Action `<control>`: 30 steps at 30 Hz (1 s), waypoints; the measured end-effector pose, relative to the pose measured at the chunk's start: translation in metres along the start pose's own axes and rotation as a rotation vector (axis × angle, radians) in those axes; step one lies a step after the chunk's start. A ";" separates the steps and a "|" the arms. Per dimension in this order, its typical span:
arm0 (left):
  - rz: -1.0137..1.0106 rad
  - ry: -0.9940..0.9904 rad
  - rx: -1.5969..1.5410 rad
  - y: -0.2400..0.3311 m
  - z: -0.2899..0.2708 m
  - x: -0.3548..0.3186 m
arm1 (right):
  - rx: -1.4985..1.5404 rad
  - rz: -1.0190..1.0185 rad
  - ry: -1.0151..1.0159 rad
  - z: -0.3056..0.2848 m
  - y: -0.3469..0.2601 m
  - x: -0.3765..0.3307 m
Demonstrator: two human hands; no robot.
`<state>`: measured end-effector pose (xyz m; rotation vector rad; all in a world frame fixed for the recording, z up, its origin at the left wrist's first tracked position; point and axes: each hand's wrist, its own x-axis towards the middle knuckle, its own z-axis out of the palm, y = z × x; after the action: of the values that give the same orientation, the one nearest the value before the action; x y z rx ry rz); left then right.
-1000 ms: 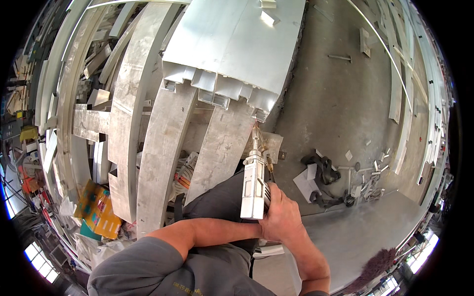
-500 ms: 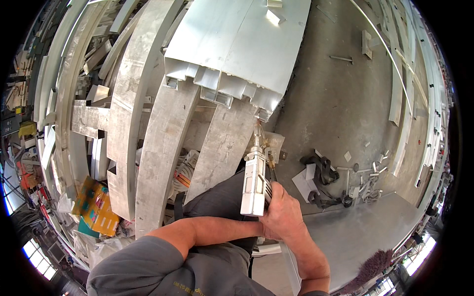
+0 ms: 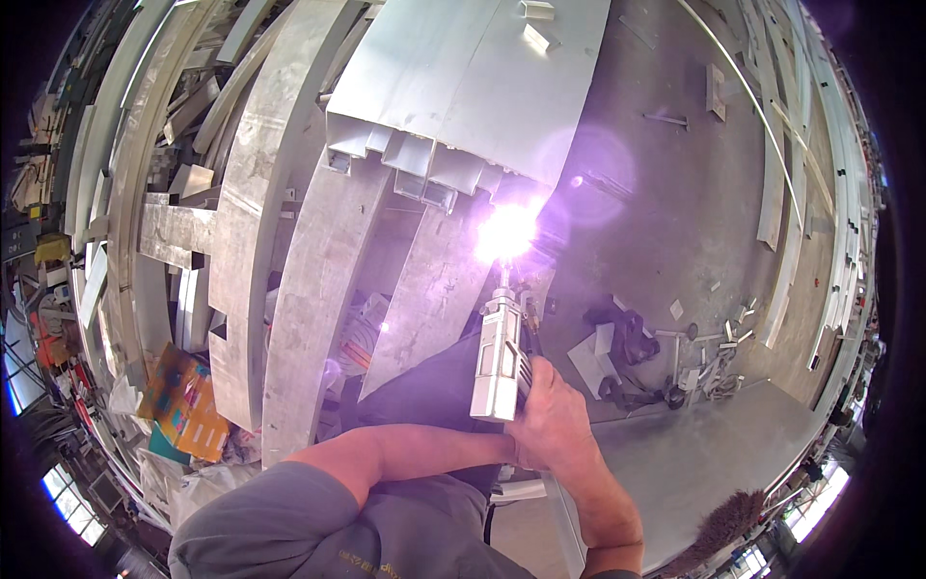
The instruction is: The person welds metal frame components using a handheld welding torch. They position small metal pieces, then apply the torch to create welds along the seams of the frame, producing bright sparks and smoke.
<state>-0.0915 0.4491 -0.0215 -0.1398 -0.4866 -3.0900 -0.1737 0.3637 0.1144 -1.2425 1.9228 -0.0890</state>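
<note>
Grey shirt [image 3: 386, 531] fills the near edge; the left forearm [image 3: 424, 452] crosses to the right wrist, where the left hand is hidden, so I cannot tell its grip. Fingers of the right hand [image 3: 552, 415] close round the silver gun [image 3: 498, 367], which points away from the body. Beyond its nozzle, a white-violet flash [image 3: 506, 232] covers the near right corner of the stacked metal tubes [image 3: 463, 87]. Farther off, two small metal pieces [image 3: 535, 39] lie on top.

From my remote seat I see the torch [image 3: 498, 365] in the middle, the panel [image 3: 468, 87] beyond it, beams [image 3: 253, 193] to the left, a box [image 3: 198, 413] nearer at left, scraps [image 3: 715, 96] on the floor [image 3: 632, 241] at right
</note>
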 end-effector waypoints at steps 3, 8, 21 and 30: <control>0.000 -0.001 0.003 -0.001 0.000 0.001 | 0.003 0.003 0.013 0.000 0.000 -0.001; -0.010 -0.009 0.007 -0.003 0.002 0.000 | 0.005 0.007 0.029 0.000 0.002 -0.003; -0.039 -0.040 0.055 -0.012 0.011 -0.003 | 0.022 -0.007 0.026 0.001 0.011 -0.018; -0.078 -0.168 0.586 0.004 0.046 -0.043 | 0.567 -0.137 0.188 -0.015 -0.010 -0.055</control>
<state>-0.0446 0.4590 0.0191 -0.3750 -1.3962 -2.8632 -0.1670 0.3959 0.1616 -0.9963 1.7832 -0.7898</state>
